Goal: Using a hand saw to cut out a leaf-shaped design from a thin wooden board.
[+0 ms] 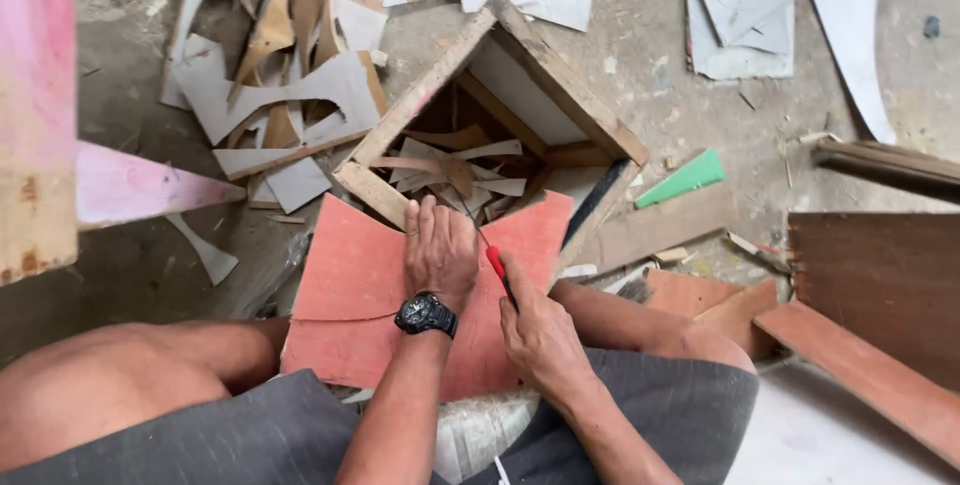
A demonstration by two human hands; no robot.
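We start with the reddish laminate sheet [345,275], which lies flat across the near corner of an open wooden crate [560,80] and over the seated person's lap. Its far edge curves inward, and a thin line runs across it near the wrist. The left hand [438,248], wearing a black wristwatch [426,314], lies palm down on the sheet with fingers together, pressing it flat; it grips nothing. Just to its right, touching or nearly touching it, the right hand [540,330] is closed around a red-handled cutting tool [497,270]. The tool's long axis runs away from the body, tilted slightly leftward, with its tip set on the sheet right beside the left hand's knuckles. We cannot make out the blade itself. The right hand is thus nearer the body, the left farther along the sheet. Inside the crate lie pale offcut strips [450,160]. More laminate scraps [280,85] litter the concrete floor [650,75], along with a green wedge-shaped piece [685,177] and brown boards [880,275] at the right.
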